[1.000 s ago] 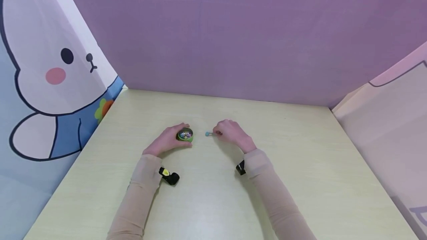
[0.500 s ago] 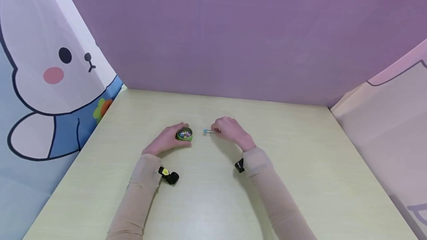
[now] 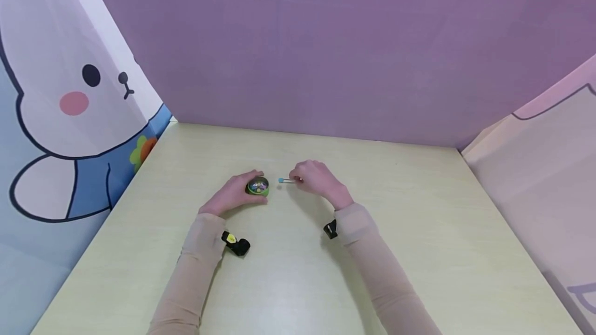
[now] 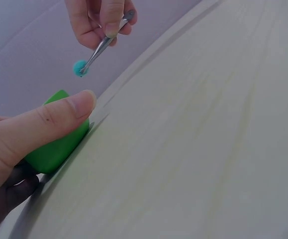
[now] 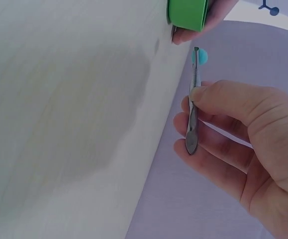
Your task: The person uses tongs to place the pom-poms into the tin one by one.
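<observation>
My left hand [image 3: 236, 192] grips a small round green container [image 3: 258, 192] on the table, thumb on the near side and fingers on the far side. Its open top shows several small multicoloured pieces. In the left wrist view, the thumb [image 4: 49, 117] lies across the container's green wall [image 4: 59, 149]. To the right, above the table, my right hand [image 3: 318, 181] pinches metal tweezers [image 5: 193, 119] between thumb and fingers. A turquoise ball [image 4: 79, 68] sits in the tweezer tips, a short gap from the container.
The pale wooden table [image 3: 279, 283] spreads around both hands. A purple cloth wall [image 3: 326, 56] rises at its back edge, with a cartoon-printed cloth [image 3: 56, 66] on the left. Black wrist cameras [image 3: 237, 245] hang at both sleeves.
My right hand has moved left and slightly farther back, bringing the tweezers and turquoise ball nearer to the container. The left hand keeps its grip in about the same place.
</observation>
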Tool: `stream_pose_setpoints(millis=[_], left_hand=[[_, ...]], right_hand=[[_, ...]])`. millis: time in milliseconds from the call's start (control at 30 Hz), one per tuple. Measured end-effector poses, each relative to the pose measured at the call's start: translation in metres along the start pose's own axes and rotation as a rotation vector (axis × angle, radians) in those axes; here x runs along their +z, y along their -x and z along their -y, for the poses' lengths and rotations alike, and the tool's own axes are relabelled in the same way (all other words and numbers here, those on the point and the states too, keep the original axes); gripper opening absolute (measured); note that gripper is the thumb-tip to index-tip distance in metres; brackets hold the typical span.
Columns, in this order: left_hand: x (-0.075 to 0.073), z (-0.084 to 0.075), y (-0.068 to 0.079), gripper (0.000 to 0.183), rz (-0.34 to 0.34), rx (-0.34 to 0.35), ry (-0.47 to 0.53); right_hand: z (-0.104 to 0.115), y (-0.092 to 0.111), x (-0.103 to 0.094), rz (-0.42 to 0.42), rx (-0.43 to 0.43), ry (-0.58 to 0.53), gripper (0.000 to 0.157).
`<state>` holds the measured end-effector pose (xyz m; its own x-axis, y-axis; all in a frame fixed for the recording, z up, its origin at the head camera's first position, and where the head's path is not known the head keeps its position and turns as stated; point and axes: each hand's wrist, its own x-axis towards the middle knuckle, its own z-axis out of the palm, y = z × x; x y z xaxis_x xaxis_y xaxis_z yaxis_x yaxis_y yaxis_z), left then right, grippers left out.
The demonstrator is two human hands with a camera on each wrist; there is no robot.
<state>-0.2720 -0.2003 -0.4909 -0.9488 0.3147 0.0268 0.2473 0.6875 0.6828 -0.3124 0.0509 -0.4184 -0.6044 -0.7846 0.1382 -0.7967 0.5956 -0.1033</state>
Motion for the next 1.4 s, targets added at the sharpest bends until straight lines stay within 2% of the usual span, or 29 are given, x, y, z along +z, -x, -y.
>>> stream_pose_setpoints(millis=[300,567,1200,1400], left_hand=[[-0.001,-0.002,0.0,0.084,-0.003,0.01,-0.001],[-0.001,-0.001,0.001,0.083,-0.002,0.013,0.014],[0.0,0.003,0.001,0.082,0.007,-0.005,0.028],[0.0,0.004,0.001,0.082,-0.009,0.015,0.024]], right_hand=[[0.008,-0.007,-0.001,-0.023,-0.026,-0.003,0.03],[0.019,-0.014,-0.004,-0.01,-0.061,-0.02,0.021],[0.034,-0.021,0.0,0.037,-0.061,-0.019,0.022],[0.035,-0.023,0.001,0.037,-0.062,-0.015,0.021]])
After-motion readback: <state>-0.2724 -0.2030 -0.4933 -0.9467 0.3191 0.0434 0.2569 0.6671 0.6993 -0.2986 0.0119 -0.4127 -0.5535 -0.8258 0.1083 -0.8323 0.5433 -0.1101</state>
